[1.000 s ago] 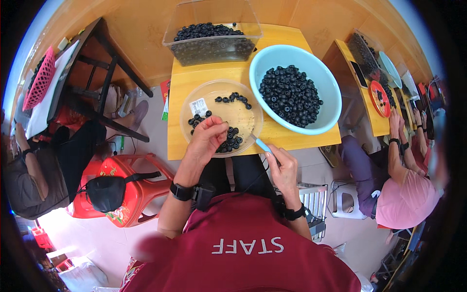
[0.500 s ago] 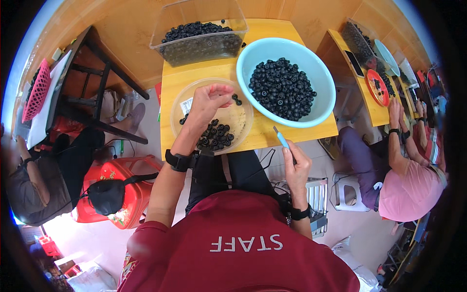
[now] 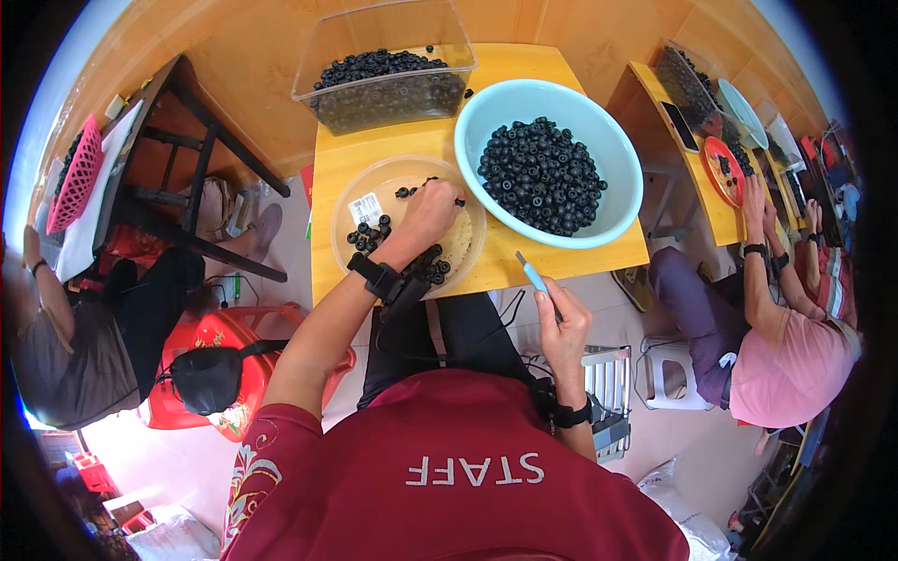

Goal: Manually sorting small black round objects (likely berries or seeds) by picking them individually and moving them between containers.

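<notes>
My left hand [image 3: 433, 214] is over the shallow round translucent dish [image 3: 348, 190]. Its fingers are pinched, with a small black round part [image 3: 459, 202] showing at the tips. Several more black parts, some with a hole in the end, lie in the dish beside and beneath this hand and wrist. My right hand [image 3: 565, 325] is closed round a small blue-handled knife [image 3: 533, 275], its short blade pointing up and left, just off the table's near edge. To the right of the dish stands a light-blue basin [image 3: 629, 168] holding a heap of similar black parts.
A clear plastic bin [image 3: 393, 110] of black parts stands at the back of the yellow table [image 3: 524, 62]. On the right, a person in pink works at another table with a red dish [image 3: 718, 168]. A red stool [image 3: 271, 374] stands at left, near another seated person [image 3: 75, 360].
My left hand has moved down and right, deeper over the dish, and now pinches a black part. My right hand with the knife has shifted slightly left and down.
</notes>
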Demonstrator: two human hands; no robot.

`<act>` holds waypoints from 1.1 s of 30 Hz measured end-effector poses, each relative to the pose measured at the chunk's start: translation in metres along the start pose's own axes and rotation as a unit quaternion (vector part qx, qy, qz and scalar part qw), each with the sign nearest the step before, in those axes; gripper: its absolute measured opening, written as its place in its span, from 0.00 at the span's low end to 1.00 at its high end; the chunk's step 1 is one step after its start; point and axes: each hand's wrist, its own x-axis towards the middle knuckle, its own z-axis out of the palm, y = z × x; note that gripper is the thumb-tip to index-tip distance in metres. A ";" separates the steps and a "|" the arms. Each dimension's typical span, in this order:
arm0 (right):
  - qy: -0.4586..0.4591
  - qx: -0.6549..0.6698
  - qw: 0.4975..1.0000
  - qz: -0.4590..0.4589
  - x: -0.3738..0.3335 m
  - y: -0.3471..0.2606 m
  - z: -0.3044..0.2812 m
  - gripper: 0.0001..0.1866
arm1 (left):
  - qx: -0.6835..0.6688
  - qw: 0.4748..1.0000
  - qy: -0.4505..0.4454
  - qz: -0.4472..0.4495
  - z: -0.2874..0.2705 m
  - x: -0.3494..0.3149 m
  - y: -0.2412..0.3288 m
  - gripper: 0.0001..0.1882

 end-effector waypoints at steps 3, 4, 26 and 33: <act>-0.004 0.002 1.000 0.008 -0.001 0.000 -0.001 0.09 | 0.010 0.999 0.034 0.012 0.004 0.000 -0.006 0.08; -0.004 0.003 1.000 0.008 0.000 0.000 0.000 0.09 | 0.011 0.999 0.034 0.012 0.005 0.000 -0.008 0.08; -0.065 0.010 0.998 -0.013 0.010 -0.022 0.016 0.10 | -0.536 0.823 -0.036 -0.184 -0.073 -0.073 0.018 0.10; -0.123 0.015 0.991 -0.055 0.026 -0.054 0.033 0.09 | -0.801 0.575 -0.012 -0.169 -0.064 -0.114 0.019 0.13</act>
